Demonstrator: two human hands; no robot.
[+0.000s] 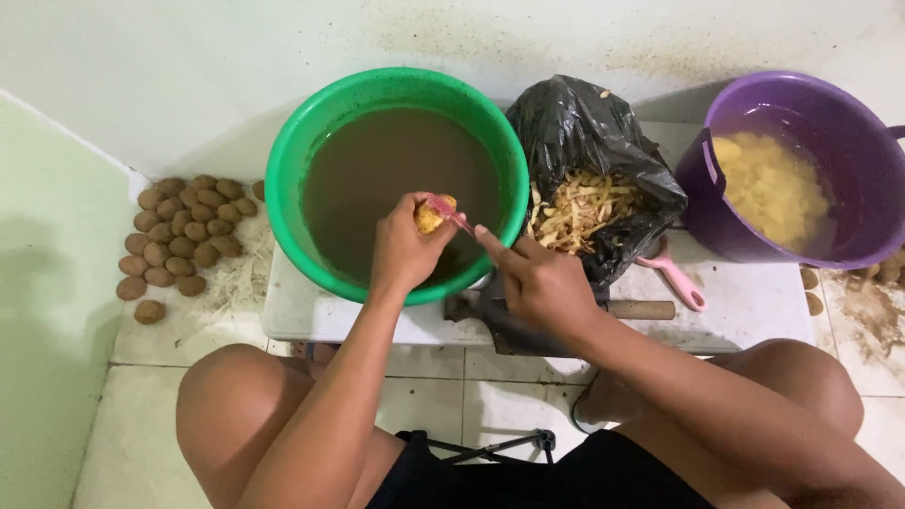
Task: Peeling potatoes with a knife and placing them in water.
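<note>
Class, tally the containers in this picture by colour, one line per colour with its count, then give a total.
Green basin of brown water: 1
Purple bucket of peeled pieces: 1
Black bag of peelings: 1
Total: 3

A small potato (429,216), yellow and mostly stripped of its skin, sits tilted up in the air right over the near side of the muddy brown water. A peeler (452,215) with a pink handle lies across its right side, blade end touching the yellow flesh, the handle slanting down and to the right. Both hang just inside the green rim.
</note>
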